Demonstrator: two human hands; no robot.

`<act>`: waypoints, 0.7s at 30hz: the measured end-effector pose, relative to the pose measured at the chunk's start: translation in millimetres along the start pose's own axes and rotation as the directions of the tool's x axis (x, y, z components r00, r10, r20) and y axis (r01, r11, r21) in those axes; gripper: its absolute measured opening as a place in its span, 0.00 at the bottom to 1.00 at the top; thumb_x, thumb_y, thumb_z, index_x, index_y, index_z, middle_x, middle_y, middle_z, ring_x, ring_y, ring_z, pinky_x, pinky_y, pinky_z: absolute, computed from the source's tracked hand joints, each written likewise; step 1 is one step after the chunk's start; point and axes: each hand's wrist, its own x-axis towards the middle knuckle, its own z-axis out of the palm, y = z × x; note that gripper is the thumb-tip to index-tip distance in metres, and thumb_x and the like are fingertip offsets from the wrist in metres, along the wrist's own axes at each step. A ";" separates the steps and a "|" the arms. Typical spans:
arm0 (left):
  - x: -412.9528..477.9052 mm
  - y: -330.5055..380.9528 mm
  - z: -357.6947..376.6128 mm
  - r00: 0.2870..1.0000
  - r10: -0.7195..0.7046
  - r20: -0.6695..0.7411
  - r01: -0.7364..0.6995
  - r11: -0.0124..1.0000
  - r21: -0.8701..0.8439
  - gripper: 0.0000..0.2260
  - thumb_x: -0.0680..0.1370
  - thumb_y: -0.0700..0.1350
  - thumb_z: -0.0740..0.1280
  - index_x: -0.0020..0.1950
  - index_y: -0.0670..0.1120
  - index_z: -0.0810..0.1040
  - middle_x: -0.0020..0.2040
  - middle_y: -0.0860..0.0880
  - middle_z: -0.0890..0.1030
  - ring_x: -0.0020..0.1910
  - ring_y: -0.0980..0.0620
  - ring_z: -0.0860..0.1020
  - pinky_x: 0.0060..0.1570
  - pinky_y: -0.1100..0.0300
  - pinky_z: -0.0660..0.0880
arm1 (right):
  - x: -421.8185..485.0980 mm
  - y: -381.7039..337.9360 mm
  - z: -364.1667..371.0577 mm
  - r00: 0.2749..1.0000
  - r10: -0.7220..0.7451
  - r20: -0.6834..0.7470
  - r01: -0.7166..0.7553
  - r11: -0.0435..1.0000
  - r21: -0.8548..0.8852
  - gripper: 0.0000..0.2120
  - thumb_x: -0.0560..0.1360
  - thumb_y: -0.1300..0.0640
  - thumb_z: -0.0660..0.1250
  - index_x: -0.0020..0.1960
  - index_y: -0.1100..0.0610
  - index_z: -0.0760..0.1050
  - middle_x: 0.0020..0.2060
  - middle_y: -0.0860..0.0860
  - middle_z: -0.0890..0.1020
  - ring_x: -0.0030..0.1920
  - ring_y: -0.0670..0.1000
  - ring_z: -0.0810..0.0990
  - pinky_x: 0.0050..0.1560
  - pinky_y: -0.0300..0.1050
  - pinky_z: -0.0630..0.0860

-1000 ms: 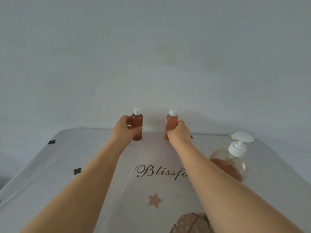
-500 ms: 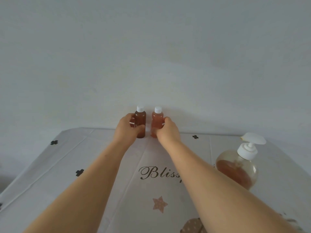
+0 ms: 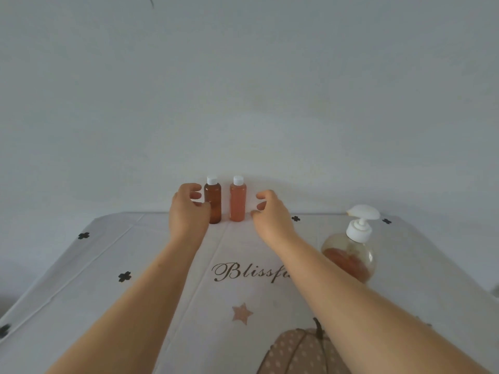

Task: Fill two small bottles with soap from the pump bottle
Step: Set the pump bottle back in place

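Note:
Two small capped bottles stand upright side by side at the table's far edge, against the wall: a dark brown bottle (image 3: 213,202) on the left and a lighter orange bottle (image 3: 238,199) on the right, both with white caps. My left hand (image 3: 187,210) is open just left of the brown bottle, fingers spread, holding nothing. My right hand (image 3: 271,211) is open a little right of the orange bottle, apart from it. The round clear pump bottle (image 3: 351,252), with orange soap low inside and a white pump head, stands at the right.
A pale tablecloth (image 3: 108,265) with black clover marks, the script word "Blissfu…", a star and a dotted pumpkin print covers the table. A plain white wall rises directly behind the bottles.
Both hands brought the two small bottles together at the far edge, then let go. The hands have now opened and drawn slightly away from the bottles.

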 end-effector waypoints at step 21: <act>-165.6 60.5 51.6 0.823 0.093 0.560 -0.082 0.996 -0.046 0.12 0.76 0.41 0.69 0.57 0.52 0.77 0.51 0.56 0.79 0.47 0.54 0.81 0.55 0.51 0.79 | -128.0 125.1 -165.5 0.972 0.130 -0.197 -0.142 0.989 -0.048 0.20 0.78 0.64 0.64 0.67 0.49 0.72 0.58 0.47 0.79 0.53 0.48 0.78 0.40 0.35 0.72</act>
